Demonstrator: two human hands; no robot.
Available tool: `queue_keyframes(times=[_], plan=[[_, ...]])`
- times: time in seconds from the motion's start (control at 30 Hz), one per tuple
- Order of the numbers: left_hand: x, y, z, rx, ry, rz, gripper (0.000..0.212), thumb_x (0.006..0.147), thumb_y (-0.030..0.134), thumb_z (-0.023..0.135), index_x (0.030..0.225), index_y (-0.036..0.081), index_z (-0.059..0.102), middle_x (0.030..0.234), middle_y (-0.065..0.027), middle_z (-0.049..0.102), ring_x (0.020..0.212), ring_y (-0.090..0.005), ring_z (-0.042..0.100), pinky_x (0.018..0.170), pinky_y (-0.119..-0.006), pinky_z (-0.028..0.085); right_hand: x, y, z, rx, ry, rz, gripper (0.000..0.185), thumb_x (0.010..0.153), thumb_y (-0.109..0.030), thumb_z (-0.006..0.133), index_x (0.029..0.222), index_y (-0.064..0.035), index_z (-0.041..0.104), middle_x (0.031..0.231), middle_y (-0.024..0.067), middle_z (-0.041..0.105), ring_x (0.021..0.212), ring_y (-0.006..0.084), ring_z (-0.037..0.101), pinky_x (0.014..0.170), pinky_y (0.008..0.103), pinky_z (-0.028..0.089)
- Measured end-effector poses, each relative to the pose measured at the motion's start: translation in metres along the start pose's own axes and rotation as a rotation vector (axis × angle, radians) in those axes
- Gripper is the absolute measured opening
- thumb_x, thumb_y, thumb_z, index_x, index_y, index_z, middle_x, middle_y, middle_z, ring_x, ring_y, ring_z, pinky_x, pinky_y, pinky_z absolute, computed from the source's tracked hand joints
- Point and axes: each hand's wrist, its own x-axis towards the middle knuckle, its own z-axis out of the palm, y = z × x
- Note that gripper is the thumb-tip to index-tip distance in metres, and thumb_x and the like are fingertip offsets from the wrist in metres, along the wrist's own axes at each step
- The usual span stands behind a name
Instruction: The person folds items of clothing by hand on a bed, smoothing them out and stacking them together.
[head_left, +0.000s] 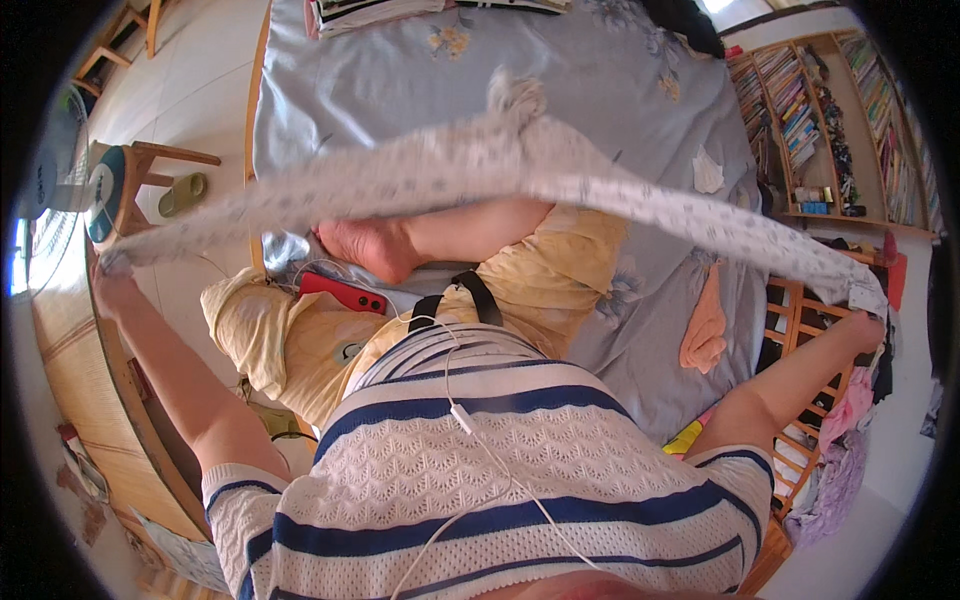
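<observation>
Both my arms are spread wide, and a white cloth garment with small grey prints (420, 169) is stretched between them. My left hand (112, 289) grips one end, out at the far left. At the far right my right hand (862, 334) holds the other end, where a small pale label shows. The middle of the fabric is blurred and bunches up above the bed (420, 90). It passes in front of my bent bare leg (472, 232). Beneath it lies a red phone (341, 292) on my yellow trousers, with a white earphone cable (461, 416) running up my striped top.
Folded clothes (382, 11) are stacked at the bed's far edge. An orange cloth (705, 322) and a white tissue (707, 171) lie to the right. A bookshelf (795, 120) and wooden rack (802, 307) flank the bed. Leftward are a fan (56, 187), a stool (142, 161) and a wooden tabletop (94, 390).
</observation>
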Motion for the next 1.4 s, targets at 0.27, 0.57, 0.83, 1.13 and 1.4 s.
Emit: queue_keyframes(times=[0.27, 0.57, 0.83, 1.13, 1.4], plan=[[-0.02, 0.0, 0.175, 0.018, -0.021, -0.124, 0.029, 0.091, 0.02, 0.047, 0.113, 0.002, 0.054, 0.105, -0.0089, 0.06, 0.087, -0.0197, 0.059, 0.079, -0.029, 0.047, -0.052, -0.015, 0.139, -1.198, -0.465, -0.342, 0.059, 0.071, -0.03, 0.071, 0.117, 0.0007, 0.051, 0.116, 0.0149, 0.057, 0.112, 0.0246, 0.052, 0.097, 0.0342, 0.037], [-0.14, 0.181, 0.262, -0.242, -0.176, 0.289, 0.042, 0.083, 0.014, 0.041, 0.122, 0.001, 0.049, 0.116, -0.0101, 0.054, 0.101, -0.0205, 0.053, 0.09, -0.028, 0.04, -0.001, -0.106, 0.07, 0.003, -0.227, -0.175, 0.052, 0.077, -0.03, 0.064, 0.117, 0.0006, 0.051, 0.115, 0.0146, 0.058, 0.105, 0.0247, 0.055, 0.091, 0.0344, 0.041], [-0.143, 0.139, 0.162, 0.307, -0.488, -0.121, 0.051, 0.078, 0.009, 0.035, 0.126, -0.004, 0.046, 0.128, -0.0118, 0.048, 0.116, -0.0193, 0.047, 0.099, -0.028, 0.034, -0.054, 0.004, -0.002, 0.421, -0.345, 0.426, 0.047, 0.081, -0.03, 0.057, 0.116, 0.0005, 0.052, 0.113, 0.0143, 0.058, 0.1, 0.0249, 0.057, 0.085, 0.0346, 0.045], [-0.197, 0.118, 0.165, 0.755, -0.935, -0.394, 0.024, 0.082, 0.004, 0.048, 0.101, 0.0, 0.063, 0.09, -0.0025, 0.062, 0.079, -0.0088, 0.057, 0.067, -0.02, 0.046, -0.158, -0.012, -0.035, 0.36, -0.492, 0.81, 0.04, 0.086, -0.027, 0.053, 0.117, -0.0022, 0.052, 0.109, 0.0112, 0.059, 0.091, 0.022, 0.06, 0.078, 0.03, 0.047], [-0.242, 0.1, 0.27, 0.898, -1.227, -0.173, 0.021, 0.08, 0.004, 0.051, 0.096, 0.0, 0.065, 0.083, 0.0005, 0.06, 0.074, -0.0064, 0.051, 0.068, -0.02, 0.041, -0.152, 0.041, 0.021, -0.802, -0.74, 0.051, 0.036, 0.084, -0.022, 0.055, 0.113, -0.0013, 0.055, 0.107, 0.014, 0.059, 0.1, 0.0277, 0.056, 0.086, 0.0343, 0.042]])
